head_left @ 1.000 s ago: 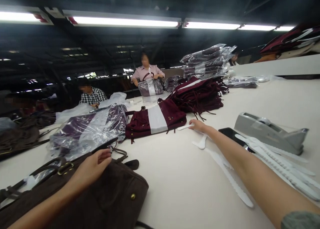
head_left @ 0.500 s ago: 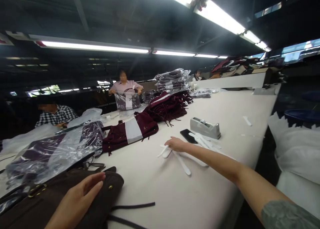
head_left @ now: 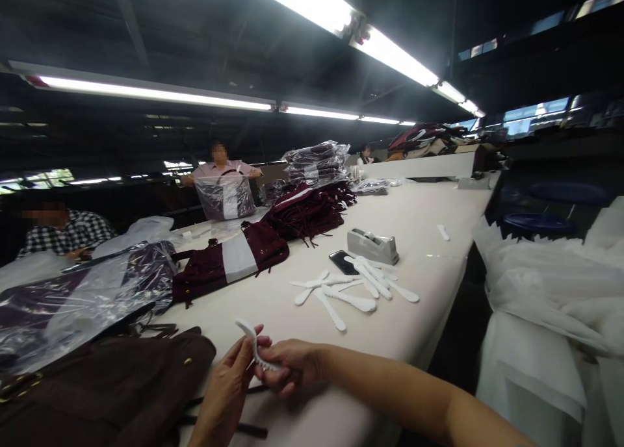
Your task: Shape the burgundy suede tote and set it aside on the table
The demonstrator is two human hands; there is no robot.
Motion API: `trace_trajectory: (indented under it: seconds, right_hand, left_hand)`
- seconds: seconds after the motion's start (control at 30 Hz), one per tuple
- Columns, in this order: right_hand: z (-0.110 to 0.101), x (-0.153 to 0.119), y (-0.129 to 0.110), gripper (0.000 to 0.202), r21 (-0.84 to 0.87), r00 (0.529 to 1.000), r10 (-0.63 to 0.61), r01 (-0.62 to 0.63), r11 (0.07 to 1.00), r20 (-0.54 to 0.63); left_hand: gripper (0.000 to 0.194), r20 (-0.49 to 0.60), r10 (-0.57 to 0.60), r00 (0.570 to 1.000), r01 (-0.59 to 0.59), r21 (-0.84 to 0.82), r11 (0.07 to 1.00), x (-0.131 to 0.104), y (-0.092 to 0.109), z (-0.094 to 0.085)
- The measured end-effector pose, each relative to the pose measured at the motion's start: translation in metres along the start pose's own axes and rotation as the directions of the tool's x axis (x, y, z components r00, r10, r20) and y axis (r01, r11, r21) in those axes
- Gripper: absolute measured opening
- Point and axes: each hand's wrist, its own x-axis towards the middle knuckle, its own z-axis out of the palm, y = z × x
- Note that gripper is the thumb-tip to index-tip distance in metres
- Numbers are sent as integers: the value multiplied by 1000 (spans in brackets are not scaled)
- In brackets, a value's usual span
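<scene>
Both my hands hold one white strip with a toothed edge point(head_left: 251, 335), bent into a curve above the table. My left hand point(head_left: 233, 374) pinches it near the middle, and my right hand point(head_left: 287, 362) grips its lower end. More white strips point(head_left: 348, 297) lie in a loose pile on the table beyond my right hand. A dark brown bag point(head_left: 117, 382) lies flat to the left of my left hand, its dark straps point(head_left: 251, 429) trailing under my hands.
Behind the strips sit a black phone point(head_left: 344, 262) and a grey tape dispenser point(head_left: 373, 245). Maroon bags point(head_left: 263, 247) and plastic-wrapped bags point(head_left: 102, 291) cover the table's left side. Two co-workers point(head_left: 221, 167) stand or sit across it. White sheeting point(head_left: 541, 304) bulges at the right.
My right hand has come back from the strip pile with one strip, meeting my left hand, which has moved right off the brown bag. The view has turned slightly right.
</scene>
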Motion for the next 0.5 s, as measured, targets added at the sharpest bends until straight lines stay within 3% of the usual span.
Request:
trace_trajectory:
  seconds: [0.1, 0.17, 0.23, 0.37, 0.43, 0.5]
  right_hand:
    - [-2, 9, 5, 28, -38, 992, -75, 71, 997, -100]
    - [-1, 15, 5, 18, -85, 957, -147, 129, 988, -251]
    - [-1, 18, 3, 20, -103, 930, -164, 138, 985, -329]
    - [-6, 14, -3, 46, -125, 977, -68, 43, 991, -203]
    - [-8, 13, -4, 44, -151, 991, -1, -19, 988, -132]
    - [-5, 14, -1, 36, -163, 989, -3, -21, 986, -145]
  left_hand:
    - [65, -93, -22, 995, 17, -61, 998, 10, -6, -12]
    - [62, -138, -8, 990, -5, -96, 995, 16, -9, -21]
    - [60, -150, 14, 989, -30, -110, 994, 21, -13, -25]
    - [65, -117, 36, 992, -31, 41, 999, 23, -20, -26]
    - [63, -95, 72, 993, -55, 173, 983, 21, -21, -26]
    - [56, -89, 154, 984, -125, 272, 954, 14, -20, -25]
